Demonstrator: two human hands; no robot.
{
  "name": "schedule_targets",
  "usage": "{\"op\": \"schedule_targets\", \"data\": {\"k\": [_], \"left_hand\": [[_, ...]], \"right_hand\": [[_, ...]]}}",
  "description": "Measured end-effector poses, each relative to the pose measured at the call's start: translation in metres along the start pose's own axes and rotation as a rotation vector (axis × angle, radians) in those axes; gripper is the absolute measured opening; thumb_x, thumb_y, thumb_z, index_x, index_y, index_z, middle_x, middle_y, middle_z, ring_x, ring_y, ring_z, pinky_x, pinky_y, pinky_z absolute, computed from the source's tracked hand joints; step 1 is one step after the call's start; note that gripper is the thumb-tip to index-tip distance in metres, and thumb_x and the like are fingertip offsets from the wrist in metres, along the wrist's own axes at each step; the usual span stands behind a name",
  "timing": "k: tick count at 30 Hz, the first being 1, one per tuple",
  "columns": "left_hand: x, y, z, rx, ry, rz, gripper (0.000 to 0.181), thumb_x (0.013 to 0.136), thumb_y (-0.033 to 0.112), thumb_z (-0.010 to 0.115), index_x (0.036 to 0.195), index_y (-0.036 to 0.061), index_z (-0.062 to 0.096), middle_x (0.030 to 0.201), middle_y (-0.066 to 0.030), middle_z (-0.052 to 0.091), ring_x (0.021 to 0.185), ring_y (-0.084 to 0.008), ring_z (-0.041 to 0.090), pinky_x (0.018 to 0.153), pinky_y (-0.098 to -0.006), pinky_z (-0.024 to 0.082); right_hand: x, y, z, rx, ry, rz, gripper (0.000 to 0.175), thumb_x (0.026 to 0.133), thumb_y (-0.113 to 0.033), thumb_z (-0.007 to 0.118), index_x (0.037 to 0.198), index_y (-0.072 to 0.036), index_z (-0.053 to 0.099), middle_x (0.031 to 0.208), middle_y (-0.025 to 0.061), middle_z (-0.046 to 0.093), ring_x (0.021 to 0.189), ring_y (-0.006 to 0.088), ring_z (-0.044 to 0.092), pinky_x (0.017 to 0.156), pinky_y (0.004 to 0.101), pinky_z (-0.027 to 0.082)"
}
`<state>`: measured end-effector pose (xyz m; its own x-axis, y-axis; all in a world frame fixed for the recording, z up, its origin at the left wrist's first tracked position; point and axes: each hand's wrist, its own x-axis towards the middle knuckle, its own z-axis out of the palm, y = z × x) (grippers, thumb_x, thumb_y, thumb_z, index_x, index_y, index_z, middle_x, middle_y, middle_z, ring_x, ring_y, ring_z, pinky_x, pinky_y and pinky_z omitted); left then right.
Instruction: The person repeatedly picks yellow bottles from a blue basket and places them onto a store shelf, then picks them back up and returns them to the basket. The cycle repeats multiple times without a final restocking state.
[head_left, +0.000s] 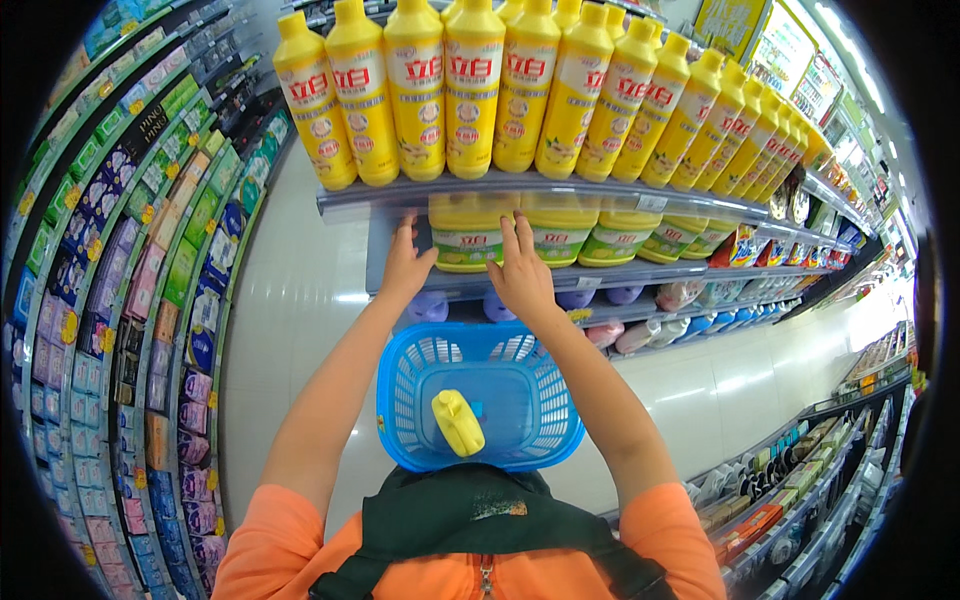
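Note:
Both hands reach toward the shelf below the top one, on either side of a large yellow jug with a green label (469, 247). My left hand (407, 262) is beside the jug's left, fingers apart and pointing up. My right hand (523, 266) lies in front of the jug's right side, near the neighbouring jug (564, 244); whether its fingertips touch either jug cannot be told. Beneath my forearms stands a blue plastic shopping basket (480, 326), holding one yellow jug (459, 426) with a handle.
Tall yellow detergent bottles (471, 90) line the top shelf (480, 186), above the hands. Purple containers (499, 306) sit on the shelf below the jugs. Racks of packaged goods (180, 277) rise at the left, and further shelving (795, 480) stands at the lower right.

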<state>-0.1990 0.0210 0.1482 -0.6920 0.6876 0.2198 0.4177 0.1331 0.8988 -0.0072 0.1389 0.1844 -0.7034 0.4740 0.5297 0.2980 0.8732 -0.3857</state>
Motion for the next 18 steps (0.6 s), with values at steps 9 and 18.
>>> {"op": "schedule_targets", "data": {"k": [9, 18], "left_hand": [[0.023, 0.028, 0.003, -0.244, -0.063, -0.153, 0.068, 0.086, 0.019, 0.075, 0.145, 0.0073, 0.043, 0.146, -0.0176, 0.044, 0.130, -0.0275, 0.048, 0.104, -0.0356, 0.041], [-0.040, 0.021, 0.003, -0.091, 0.031, 0.259, 0.046, 0.083, 0.005, 0.074, 0.126, 0.0068, 0.059, 0.135, -0.0136, 0.054, 0.121, -0.0300, 0.056, 0.099, -0.0353, 0.049]], "right_hand": [[0.033, 0.017, 0.023, 0.003, 0.010, 0.071, 0.072, 0.089, -0.019, 0.066, 0.150, -0.002, 0.030, 0.151, 0.0270, 0.036, 0.095, 0.0454, 0.065, 0.067, 0.0449, 0.058], [-0.028, -0.003, -0.011, 0.004, 0.222, -0.133, 0.047, 0.081, -0.016, 0.076, 0.122, -0.007, 0.056, 0.118, 0.0135, 0.054, 0.084, 0.0320, 0.066, 0.064, 0.0392, 0.055]]}}
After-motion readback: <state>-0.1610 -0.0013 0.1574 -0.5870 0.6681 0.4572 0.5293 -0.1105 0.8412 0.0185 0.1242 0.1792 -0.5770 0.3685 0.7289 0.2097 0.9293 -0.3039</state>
